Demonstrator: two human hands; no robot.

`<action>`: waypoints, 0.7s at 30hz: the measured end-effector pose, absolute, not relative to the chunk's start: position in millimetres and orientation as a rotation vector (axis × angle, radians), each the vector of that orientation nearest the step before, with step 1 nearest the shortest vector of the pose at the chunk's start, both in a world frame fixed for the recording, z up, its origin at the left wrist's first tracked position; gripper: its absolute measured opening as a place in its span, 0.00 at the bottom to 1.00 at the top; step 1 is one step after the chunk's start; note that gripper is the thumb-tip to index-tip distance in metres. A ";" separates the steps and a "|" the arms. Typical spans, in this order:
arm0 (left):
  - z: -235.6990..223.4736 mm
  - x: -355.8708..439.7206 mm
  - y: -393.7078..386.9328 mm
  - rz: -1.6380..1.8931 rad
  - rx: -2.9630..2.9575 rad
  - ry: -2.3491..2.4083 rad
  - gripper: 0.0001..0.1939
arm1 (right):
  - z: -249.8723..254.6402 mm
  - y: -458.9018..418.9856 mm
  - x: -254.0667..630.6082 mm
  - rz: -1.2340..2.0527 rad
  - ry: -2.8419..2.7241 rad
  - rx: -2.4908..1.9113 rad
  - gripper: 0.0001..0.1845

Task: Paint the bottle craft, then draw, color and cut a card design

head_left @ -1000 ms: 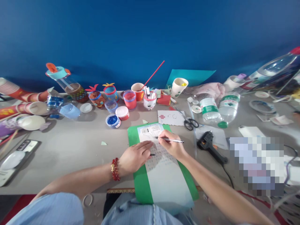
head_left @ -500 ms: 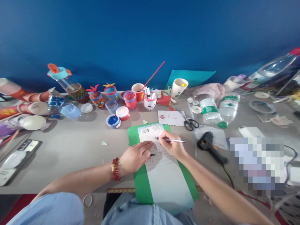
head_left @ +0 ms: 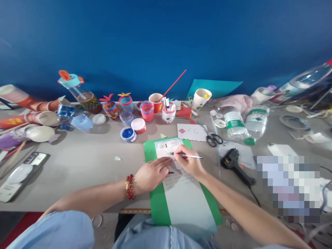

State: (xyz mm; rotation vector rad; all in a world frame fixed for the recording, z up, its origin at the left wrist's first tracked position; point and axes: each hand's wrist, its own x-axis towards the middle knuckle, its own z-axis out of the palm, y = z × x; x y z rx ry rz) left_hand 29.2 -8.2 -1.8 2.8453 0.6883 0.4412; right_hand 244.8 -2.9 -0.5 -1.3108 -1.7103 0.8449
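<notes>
White sheet (head_left: pixel 188 204), in the head view, lies over the green sheet (head_left: pixel 160 207) on the worktop (head_left: pixel 90 152), right in front of you. Your right hand (head_left: pixel 190 164) grasps a pen (head_left: pixel 191 156), its tip at the lines near the top. Your left hand (head_left: pixel 151 174) rests across the sheet; a dark tip (head_left: pixel 171 172) pokes out by its fingers, but I cannot tell whether you grip it. Light pressure there could let the paper skid and skew a line; a dragged palm could smear ink; a wide leftward sweep could tip the open blue paint (head_left: pixel 128 134).
</notes>
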 end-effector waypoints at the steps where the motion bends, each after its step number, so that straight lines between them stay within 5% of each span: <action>1: -2.0 29.1 -8.1 0.444 2.850 0.685 0.12 | -0.6 -2.8 244.7 0.835 -1.713 -1.318 0.07; 21: -7.8 29.3 -7.7 0.495 2.854 0.680 0.10 | 0.7 -2.9 246.3 0.836 -1.760 -1.301 0.08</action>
